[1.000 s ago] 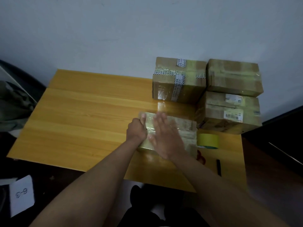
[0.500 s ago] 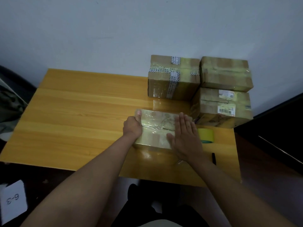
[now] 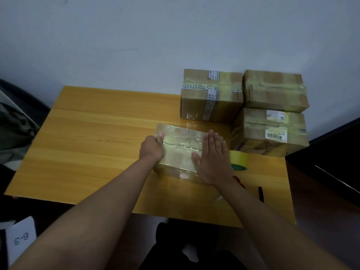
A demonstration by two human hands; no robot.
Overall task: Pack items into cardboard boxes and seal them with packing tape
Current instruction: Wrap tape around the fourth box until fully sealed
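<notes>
Pressing tape flat: the right hand [image 3: 213, 160] lies open, fingers straight, on the small taped box [image 3: 181, 148], while the left hand [image 3: 153, 148] grips its left end, thumb on top. For a sound seal, pressure should probably run outward along the seam while the grip steadies the carton. Just right of the fingers sits the yellow tape roll [image 3: 239, 159]; beyond the fingertips stand three sealed cartons [image 3: 211, 96], contents hidden, on the wooden table [image 3: 93, 137].
</notes>
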